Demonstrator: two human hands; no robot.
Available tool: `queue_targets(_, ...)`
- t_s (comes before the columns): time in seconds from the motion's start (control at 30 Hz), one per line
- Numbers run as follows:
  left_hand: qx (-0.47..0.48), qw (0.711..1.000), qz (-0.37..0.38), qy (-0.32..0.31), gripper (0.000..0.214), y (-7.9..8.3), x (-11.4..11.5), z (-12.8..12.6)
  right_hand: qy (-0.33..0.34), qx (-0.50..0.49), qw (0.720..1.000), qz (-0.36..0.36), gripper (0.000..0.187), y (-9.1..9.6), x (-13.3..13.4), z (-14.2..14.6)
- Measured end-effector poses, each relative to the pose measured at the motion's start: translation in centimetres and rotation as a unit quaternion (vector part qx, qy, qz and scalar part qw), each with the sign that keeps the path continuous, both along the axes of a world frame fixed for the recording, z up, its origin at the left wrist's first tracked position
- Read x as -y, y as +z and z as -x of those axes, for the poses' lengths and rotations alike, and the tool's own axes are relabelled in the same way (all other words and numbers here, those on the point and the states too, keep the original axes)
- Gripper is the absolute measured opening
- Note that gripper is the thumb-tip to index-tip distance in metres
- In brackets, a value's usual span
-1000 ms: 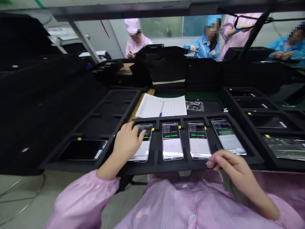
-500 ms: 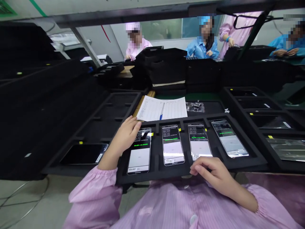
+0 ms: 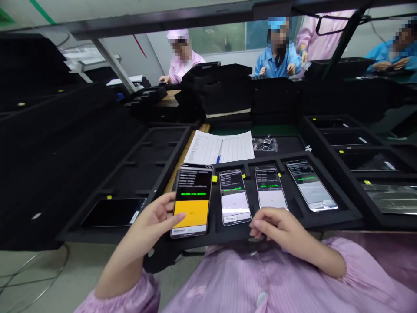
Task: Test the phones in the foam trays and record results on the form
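My left hand (image 3: 159, 221) grips a smartphone (image 3: 192, 180) by its left edge, thumb on the screen and fingers behind. That phone is raised at the left end of a black foam tray (image 3: 228, 239); its screen is black with green text above a yellow-orange block. Further right in the tray lie a second phone (image 3: 235, 195), a third phone (image 3: 270, 182) and a fourth phone (image 3: 311, 184), their lower screens pale. My right hand (image 3: 273, 224) rests at the tray's front edge with curled fingers, covering the third phone's bottom end. Whatever those fingers might hold is hidden.
Behind the tray lie a printed sheet (image 3: 221, 145), a blue pen (image 3: 219, 152) and a clear plastic bag (image 3: 265, 143). Dark phones sit in a left tray (image 3: 143, 163) and a right tray (image 3: 352, 178). Stacked black trays (image 3: 224, 93) stand beyond; several co-workers sit or stand behind them.
My left hand has moved from the phone's upper left to its lower left edge and lifted it. Its lower screen turned from pale to yellow-orange. My right hand shifted slightly left.
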State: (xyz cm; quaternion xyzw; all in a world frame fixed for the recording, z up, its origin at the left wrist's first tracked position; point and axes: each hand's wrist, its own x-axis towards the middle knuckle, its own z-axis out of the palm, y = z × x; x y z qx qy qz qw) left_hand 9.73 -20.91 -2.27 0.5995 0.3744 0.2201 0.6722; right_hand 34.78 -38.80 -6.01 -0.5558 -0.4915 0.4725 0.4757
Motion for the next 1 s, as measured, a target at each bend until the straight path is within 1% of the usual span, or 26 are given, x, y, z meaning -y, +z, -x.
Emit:
queue_targets(0.03,0.025,0.999,-0.019,0.038,0.059,0.2,1.3,-0.7,0.019,-0.031,0.999,0.013,0.018,0.2,-0.6,0.6)
queue_targets(0.07,0.049,0.995,-0.043,0.079,0.057,0.2,2.6,-1.5,0.042,-0.062,0.997,0.015,0.029,0.4,-1.2,1.3)
queue_targets(0.1,0.071,0.986,-0.082,0.128,0.054,0.2,3.9,-2.3,0.064,-0.093,0.994,0.004,0.042,0.6,-1.8,2.1)
queue_targets(0.13,0.078,0.972,-0.133,0.178,0.047,0.0,5.2,-3.1,0.086,-0.124,0.988,-0.012,0.049,0.7,-2.3,2.8)
queue_targets(0.17,0.076,0.952,-0.193,0.226,0.037,-0.3,6.3,-3.7,0.104,-0.153,0.982,-0.025,0.048,0.9,-2.8,3.4)
queue_targets(0.2,0.072,0.929,-0.248,0.266,0.029,-0.7,7.2,-4.3,0.115,-0.178,0.977,-0.029,0.042,1.0,-3.1,3.8)
queue_targets(0.23,0.069,0.908,-0.291,0.294,0.024,-1.0,7.9,-4.8,0.114,-0.193,0.974,-0.026,0.038,1.0,-3.3,4.1)
queue_targets(0.27,0.071,0.893,-0.319,0.31,0.023,-1.3,8.5,-5.3,0.103,-0.195,0.975,-0.021,0.038,1.1,-3.4,4.3)
queue_targets(0.3,0.082,0.886,-0.33,0.315,0.023,-1.4,8.8,-5.7,0.082,-0.185,0.979,-0.02,0.037,1.1,-3.4,4.4)
queue_targets(0.37,0.121,0.889,-0.317,0.307,0.025,-1.5,9.0,-6.6,0.026,-0.138,0.989,-0.049,0.033,1.1,-3.2,4.2)
queue_targets(0.43,0.166,0.893,-0.293,0.3,0.03,-1.4,9.0,-7.3,-0.021,-0.098,0.99,-0.099,0.03,1.0,-2.9,4.0)
queue_targets(0.5,0.197,0.891,-0.276,0.302,0.038,-1.4,8.9,-7.7,-0.036,-0.1,0.986,-0.13,0.026,0.9,-2.9,3.7)
queue_targets(0.53,0.2,0.892,-0.274,0.3,0.041,-1.5,8.8,-7.8,-0.026,-0.12,0.984,-0.13,0.026,0.8,-2.9,3.7)
queue_targets(0.57,0.194,0.893,-0.276,0.297,0.043,-1.8,8.8,-7.8,-0.007,-0.144,0.983,-0.117,0.029,0.7,-3.0,3.6)
queue_targets(0.63,0.157,0.896,-0.294,0.294,0.046,-2.3,8.8,-7.8,0.03,-0.18,0.981,-0.067,0.038,0.5,-3.1,3.6)
queue_targets(0.7,0.131,0.889,-0.318,0.303,0.048,-2.7,9.1,-7.9,0.029,-0.176,0.984,-0.026,0.039,0.4,-3.1,3.6)
queue_targets(0.73,0.135,0.883,-0.326,0.309,0.049,-2.8,9.3,-8.1,0.015,-0.159,0.987,-0.024,0.038,0.5,-3.0,3.7)
queue_targets(0.8,0.165,0.882,-0.313,0.312,0.052,-2.4,9.5,-8.6,-0.012,-0.113,0.992,-0.056,0.034,0.7,-2.8,3.6)
queue_targets(0.87,0.198,0.882,-0.273,0.328,0.05,-1.6,9.1,-8.7,-0.009,-0.067,0.992,-0.102,0.032,1.0,-2.2,3.4)
queue_targets(0.93,0.195,0.88,-0.238,0.361,0.048,-0.5,7.7,-7.7,-0.007,-0.029,0.99,-0.136,0.031,1.1,-1.5,2.6)
queue_targets(0.97,0.175,0.885,-0.222,0.369,0.049,0.0,6.6,-6.8,-0.02,-0.018,0.988,-0.149,0.03,1.0,-1.2,2.0)
queue_targets(1.0,0.14,0.903,-0.194,0.357,0.052,0.4,5.4,-5.5,-0.047,-0.011,0.986,-0.161,0.029,0.8,-0.8,1.3)
